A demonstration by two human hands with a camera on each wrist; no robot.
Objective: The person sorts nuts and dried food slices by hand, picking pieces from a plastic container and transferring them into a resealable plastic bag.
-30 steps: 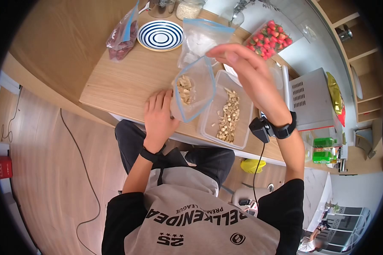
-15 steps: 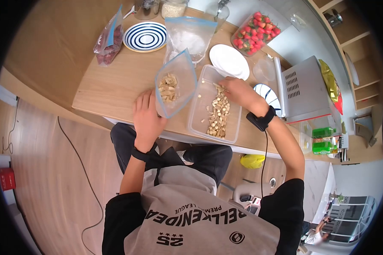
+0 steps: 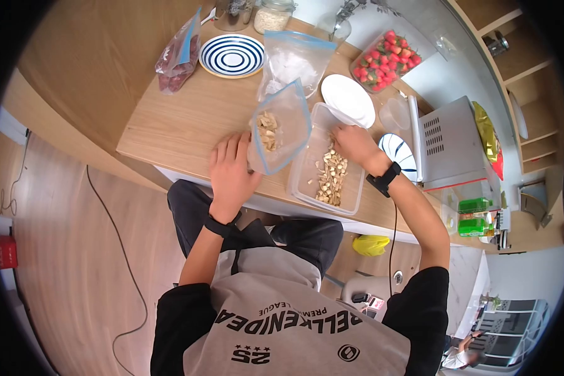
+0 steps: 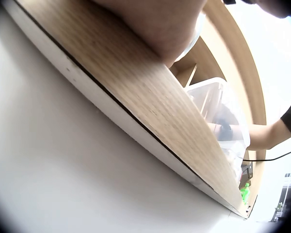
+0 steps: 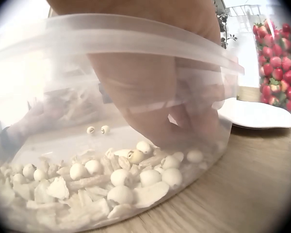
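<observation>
In the head view, my right hand (image 3: 356, 147) reaches down into a clear plastic container (image 3: 317, 126) on the table. The right wrist view shows the thumb and fingers bent downward, their tips among round, pale lotus seeds (image 5: 121, 178) and flat, dried slices (image 5: 89, 209). Whether the fingertips pinch a piece I cannot tell. My left hand (image 3: 233, 175) lies palm down near the table's front edge, fingers extended, its thumb side against a zip bag (image 3: 291, 128). This bag stands with its mouth wide, and dried slices (image 3: 267, 133) lie inside.
Behind the container are a white plate (image 3: 348, 100) and a box of strawberries (image 3: 387, 59). Another zip bag (image 3: 294, 62) with white contents, a blue-ringed plate (image 3: 232, 56) and a bag of dark red pieces (image 3: 178, 62) stand farther back. A microwave (image 3: 451, 141) is at the right.
One second ago my right hand was raised over the zip bag's mouth; it has since come down into the container. My left hand has stayed beside the bag.
</observation>
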